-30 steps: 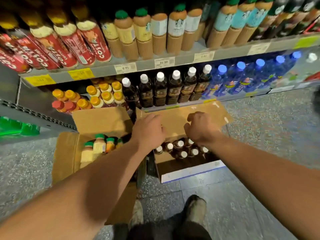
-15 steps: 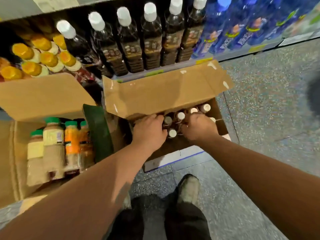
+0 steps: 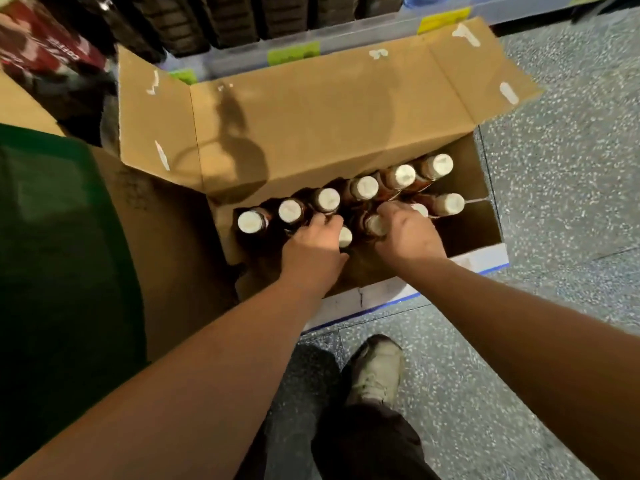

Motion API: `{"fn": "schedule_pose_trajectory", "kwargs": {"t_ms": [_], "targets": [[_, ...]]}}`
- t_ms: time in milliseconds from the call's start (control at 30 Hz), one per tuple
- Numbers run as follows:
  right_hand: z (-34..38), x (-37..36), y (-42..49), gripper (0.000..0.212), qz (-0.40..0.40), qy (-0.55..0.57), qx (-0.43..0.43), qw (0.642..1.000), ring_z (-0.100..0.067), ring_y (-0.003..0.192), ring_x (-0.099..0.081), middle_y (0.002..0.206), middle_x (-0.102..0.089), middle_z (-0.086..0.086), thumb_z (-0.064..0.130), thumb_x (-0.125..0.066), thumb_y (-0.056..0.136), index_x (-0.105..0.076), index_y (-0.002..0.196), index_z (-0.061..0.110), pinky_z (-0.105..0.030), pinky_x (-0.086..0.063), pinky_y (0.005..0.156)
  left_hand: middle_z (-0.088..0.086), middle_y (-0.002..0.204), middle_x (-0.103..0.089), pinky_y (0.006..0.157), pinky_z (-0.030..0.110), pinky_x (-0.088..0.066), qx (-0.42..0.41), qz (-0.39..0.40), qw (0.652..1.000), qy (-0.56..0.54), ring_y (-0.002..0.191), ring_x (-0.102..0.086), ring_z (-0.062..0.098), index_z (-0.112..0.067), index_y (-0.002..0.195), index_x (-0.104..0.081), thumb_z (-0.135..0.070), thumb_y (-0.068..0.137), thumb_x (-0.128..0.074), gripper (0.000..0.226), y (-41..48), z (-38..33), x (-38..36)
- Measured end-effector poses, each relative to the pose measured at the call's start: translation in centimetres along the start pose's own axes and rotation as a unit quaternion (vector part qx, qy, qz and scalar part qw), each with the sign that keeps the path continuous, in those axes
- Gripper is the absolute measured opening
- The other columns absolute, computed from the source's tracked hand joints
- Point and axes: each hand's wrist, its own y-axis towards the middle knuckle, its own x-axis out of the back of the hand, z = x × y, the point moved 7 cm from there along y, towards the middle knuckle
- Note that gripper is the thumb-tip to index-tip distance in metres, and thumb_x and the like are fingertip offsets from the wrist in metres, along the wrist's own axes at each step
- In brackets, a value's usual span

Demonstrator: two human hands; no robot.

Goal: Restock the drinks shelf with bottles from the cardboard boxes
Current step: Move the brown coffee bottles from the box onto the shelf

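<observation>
Brown, white-capped bottles (image 3: 363,187) stand upright in the open cardboard box (image 3: 346,116) on the floor (image 3: 554,202) beside the shelf (image 3: 346,39). The right grip (image 3: 405,230) curls round one bottle (image 3: 375,224) by its neck. The left grip (image 3: 311,244) curls down among the necks, but I cannot tell whether it holds one.

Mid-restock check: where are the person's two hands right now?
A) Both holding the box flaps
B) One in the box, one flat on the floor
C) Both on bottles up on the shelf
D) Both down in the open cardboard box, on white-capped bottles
D: the left hand and right hand both reach into the cardboard box, fingers curled round necks of the white-capped bottles.
</observation>
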Motion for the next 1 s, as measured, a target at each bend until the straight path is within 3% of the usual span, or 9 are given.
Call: {"fn": "schedule_pose_trajectory", "kwargs": {"t_ms": [200,367,467,600,667,800,1000], "targets": [[-0.6,-1.3,1.3,0.036,-0.021,0.019,-0.005,1.0,-0.034,0.11,-0.056,0.122,-0.054,-0.014,0.005,-0.054,0.084,-0.055,0.12,0.01,-0.035,-0.044,0.089,0.008,0.129,-0.047,0.093,0.043,-0.044,-0.005,0.01,0.999,-0.032,0.115,-0.051,0.031,-0.019,0.131,-0.045,-0.025,0.089,-0.062,0.046,1.8,-0.1,-1.8],[-0.6,-0.6,1.2,0.023,-0.052,0.033,0.014,0.998,-0.033,0.1,-0.056,0.115,-0.053,-0.014,0.009,-0.054,0.086,-0.057,0.109,0.006,-0.033,-0.041,0.078,0.007,0.113,-0.058,0.079,0.036,-0.039,-0.001,-0.01,0.999,-0.037,0.106,-0.055,0.029,-0.016,0.114,-0.053,-0.025,0.091,-0.057,0.025,1.7,0.2,-1.2],[-0.2,1.2,-0.6,0.018,-0.075,0.062,0.019,0.995,-0.03,0.094,-0.056,0.106,-0.054,-0.011,0.014,-0.057,0.085,-0.058,0.101,0.006,-0.027,-0.034,0.071,0.006,0.113,-0.06,0.081,0.036,-0.039,-0.012,-0.016,0.999,-0.028,0.106,-0.055,0.028,-0.015,0.112,-0.054,-0.024,0.09,-0.056,0.024,-0.3,0.0,0.3],[1.4,5.4,-3.6,0.014,-0.094,0.075,0.028,0.992,-0.03,0.091,-0.057,0.099,-0.053,-0.009,0.013,-0.057,0.083,-0.059,0.095,0.005,-0.025,-0.029,0.068,0.008,0.116,-0.059,0.08,0.036,-0.04,-0.008,-0.01,1.0,-0.027,0.108,-0.055,0.032,-0.015,0.115,-0.053,-0.021,0.091,-0.053,0.025,-3.5,-1.5,4.7],[2.5,8.2,-5.2,0.017,-0.102,0.075,0.031,0.991,-0.033,0.094,-0.057,0.106,-0.056,-0.014,0.012,-0.056,0.084,-0.06,0.098,0.003,-0.028,-0.034,0.07,0.008,0.124,-0.057,0.086,0.038,-0.042,-0.016,-0.012,0.999,-0.026,0.112,-0.054,0.032,-0.017,0.126,-0.052,-0.022,0.092,-0.054,0.034,-5.3,-2.7,7.8],[5.0,14.9,-8.9,0.023,-0.136,0.082,0.042,0.986,-0.034,0.096,-0.058,0.106,-0.059,-0.017,0.017,-0.057,0.086,-0.065,0.102,0.002,-0.033,-0.044,0.076,0.007,0.117,-0.063,0.087,0.041,-0.047,-0.032,-0.057,0.998,-0.022,0.108,-0.058,0.03,-0.017,0.118,-0.056,-0.026,0.089,-0.06,0.03,-9.1,-4.8,14.5],[8.3,24.9,-14.9,0.026,-0.165,0.149,0.075,0.972,-0.033,0.08,-0.059,0.085,-0.051,-0.008,0.026,-0.066,0.072,-0.067,0.087,0.004,-0.031,-0.042,0.065,0.009,0.114,-0.065,0.084,0.04,-0.051,-0.025,-0.107,0.993,-0.05,0.103,-0.06,0.028,-0.018,0.121,-0.056,-0.024,0.086,-0.066,0.037,-15.0,-7.4,24.9]]}}
